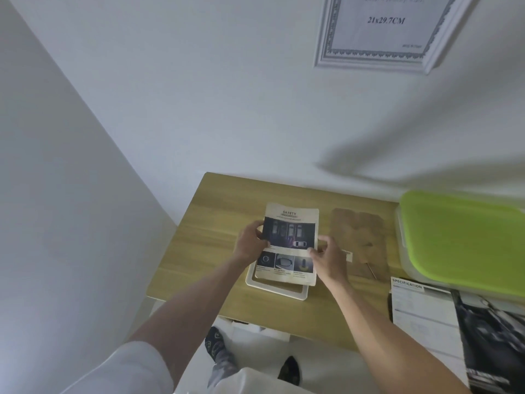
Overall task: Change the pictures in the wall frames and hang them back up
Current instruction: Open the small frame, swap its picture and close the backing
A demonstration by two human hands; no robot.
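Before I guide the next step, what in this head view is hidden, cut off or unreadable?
- White frame on the table: mostly covered by the SAFETY sheet.
- Sheet's small captions: too small to read.
- Wall frame: top cut off by the picture's edge.
- Green-lidded box: runs off right; contents hidden.

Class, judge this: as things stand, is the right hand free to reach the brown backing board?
Probably not yet: the right hand pinches the sheet, though the backing board lies uncovered just beside it.

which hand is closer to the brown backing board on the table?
Right. The right hand holds the SAFETY sheet's right edge, just beside the backing board. The left hand grips the sheet's far edge, with the sheet between them.
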